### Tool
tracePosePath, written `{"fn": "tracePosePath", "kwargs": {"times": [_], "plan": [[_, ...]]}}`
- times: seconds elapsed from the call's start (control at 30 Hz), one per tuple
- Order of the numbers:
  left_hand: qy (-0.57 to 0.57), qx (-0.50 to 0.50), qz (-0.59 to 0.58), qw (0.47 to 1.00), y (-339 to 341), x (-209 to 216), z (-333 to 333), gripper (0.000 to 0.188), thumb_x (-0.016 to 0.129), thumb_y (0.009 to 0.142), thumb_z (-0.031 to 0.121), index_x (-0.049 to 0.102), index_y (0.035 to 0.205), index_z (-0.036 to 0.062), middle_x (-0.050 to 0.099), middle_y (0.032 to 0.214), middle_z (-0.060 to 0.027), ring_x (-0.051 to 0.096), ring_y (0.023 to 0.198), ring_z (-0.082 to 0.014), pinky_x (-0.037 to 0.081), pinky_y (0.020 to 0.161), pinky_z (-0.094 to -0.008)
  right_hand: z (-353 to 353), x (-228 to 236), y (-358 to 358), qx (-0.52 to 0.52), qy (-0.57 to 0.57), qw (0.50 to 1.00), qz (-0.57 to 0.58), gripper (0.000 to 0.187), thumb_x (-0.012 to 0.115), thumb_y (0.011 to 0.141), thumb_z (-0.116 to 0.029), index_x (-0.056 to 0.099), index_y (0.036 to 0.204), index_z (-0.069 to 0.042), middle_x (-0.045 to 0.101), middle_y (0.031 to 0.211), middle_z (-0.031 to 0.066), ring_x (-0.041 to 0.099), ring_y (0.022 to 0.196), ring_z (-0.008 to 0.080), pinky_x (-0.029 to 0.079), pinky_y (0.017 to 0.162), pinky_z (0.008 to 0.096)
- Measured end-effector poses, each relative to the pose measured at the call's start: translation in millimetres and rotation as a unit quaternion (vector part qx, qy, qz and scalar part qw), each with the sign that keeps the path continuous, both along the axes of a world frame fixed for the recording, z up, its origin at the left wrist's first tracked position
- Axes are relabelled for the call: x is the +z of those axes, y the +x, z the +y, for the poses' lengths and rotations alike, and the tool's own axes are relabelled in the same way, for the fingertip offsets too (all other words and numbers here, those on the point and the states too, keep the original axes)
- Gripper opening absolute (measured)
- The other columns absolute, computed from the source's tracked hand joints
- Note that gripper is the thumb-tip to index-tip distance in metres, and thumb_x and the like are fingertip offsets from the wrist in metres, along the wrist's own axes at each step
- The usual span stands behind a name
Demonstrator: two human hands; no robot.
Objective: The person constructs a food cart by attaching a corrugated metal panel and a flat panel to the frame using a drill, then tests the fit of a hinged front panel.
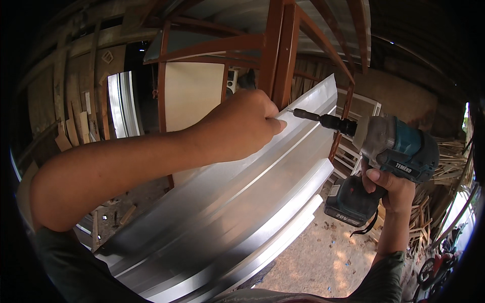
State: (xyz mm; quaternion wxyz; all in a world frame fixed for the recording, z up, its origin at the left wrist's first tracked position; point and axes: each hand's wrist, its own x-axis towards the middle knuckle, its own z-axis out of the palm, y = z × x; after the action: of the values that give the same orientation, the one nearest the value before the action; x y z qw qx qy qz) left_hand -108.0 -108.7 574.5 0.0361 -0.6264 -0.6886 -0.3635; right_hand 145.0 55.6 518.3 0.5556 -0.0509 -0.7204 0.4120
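The person's right hand (386, 184) is wrapped around the handle of a teal-and-black cordless driver (396, 146), thumb and fingers closed on the grip. A black battery pack (352, 201) sits at the foot of the handle, with a dark strap (366, 227) looping below it. The driver points left, and its long black bit holder (316, 116) ends just beside the left hand (252, 116), above the upper end of a shiny silver ribbed metal sheet (242, 202).

The left hand is mostly closed, fingers curled under and thumb pointing toward the bit; whether it pinches a fastener or the sheet's edge cannot be told, since the back of the hand hides the grip. The sheet slants from the lower left, close to the person's body, up to the right, its far end near a reddish-brown post (278, 55) of a framed structure.

Behind the left forearm stands a cream panel (192, 96), with a speaker (231, 82) partly visible beside it. Bright metal sheeting (121, 103) stands farther left. Thin wood strips (452, 161) are piled at the right, and dry debris dots the floor (303, 257).
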Motion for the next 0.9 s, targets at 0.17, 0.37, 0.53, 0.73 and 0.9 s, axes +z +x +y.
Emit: {"fn": "tracePosePath", "kwargs": {"times": [0.17,0.37,0.53,0.73,0.9], "plan": [[-0.017,-0.002,0.022,1.000,6.1,2.1,-2.4,0.033,0.061,0.096,0.022,0.068,0.083,-0.0079,0.053,0.057,-0.0094,0.049,0.054,-0.0137,0.043,0.059,-0.0339,-1.1,3.4,7.7,0.031,-0.030,0.999,-0.015,0.063,0.085,0.064,-0.014,0.058,0.118,0.004,0.064,0.081,0.0142,0.053,0.051,0.0169,0.042,0.046,0.0269],[-0.018,-0.033,0.011,0.999,12.7,-10.3,-2.3,0.036,0.061,0.096,0.021,0.062,0.075,-0.0085,0.050,0.056,-0.0127,0.045,0.053,-0.0151,0.041,0.059,-0.0363,-14.9,-10.2,22.9,-0.012,-0.033,0.999,-0.031,0.071,0.086,0.062,-0.009,0.055,0.124,0.005,0.064,0.083,0.0148,0.055,0.055,0.0158,0.040,0.044,0.0247],[-0.018,-0.056,-0.009,0.998,12.9,-14.6,-13.1,0.038,0.060,0.096,0.018,0.057,0.069,-0.0082,0.047,0.053,-0.0118,0.042,0.051,-0.0140,0.038,0.056,-0.0366,-38.4,-17.7,28.9,-0.027,-0.074,0.997,-0.019,0.074,0.085,0.061,-0.012,0.053,0.126,0.005,0.062,0.081,0.0142,0.053,0.052,0.0150,0.038,0.040,0.0246],[-0.033,-0.078,-0.033,0.996,14.3,-15.8,-17.8,0.041,0.060,0.097,0.018,0.053,0.064,-0.0059,0.040,0.051,-0.0055,0.038,0.050,-0.0096,0.034,0.052,-0.0337,-60.3,-21.5,43.1,0.008,-0.112,0.993,-0.028,0.060,0.090,0.065,-0.011,0.061,0.116,0.003,0.066,0.081,0.0087,0.059,0.060,0.0132,0.047,0.053,0.0244],[-0.031,-0.083,-0.009,0.996,13.2,-12.2,-24.7,0.041,0.061,0.097,0.020,0.055,0.065,-0.0047,0.040,0.051,-0.0011,0.037,0.050,-0.0079,0.034,0.051,-0.0318,-81.3,-36.2,50.6,-0.051,-0.130,0.990,-0.011,0.082,0.087,0.061,-0.021,0.049,0.128,0.007,0.062,0.080,0.0154,0.050,0.046,0.0149,0.038,0.039,0.0243]]}}
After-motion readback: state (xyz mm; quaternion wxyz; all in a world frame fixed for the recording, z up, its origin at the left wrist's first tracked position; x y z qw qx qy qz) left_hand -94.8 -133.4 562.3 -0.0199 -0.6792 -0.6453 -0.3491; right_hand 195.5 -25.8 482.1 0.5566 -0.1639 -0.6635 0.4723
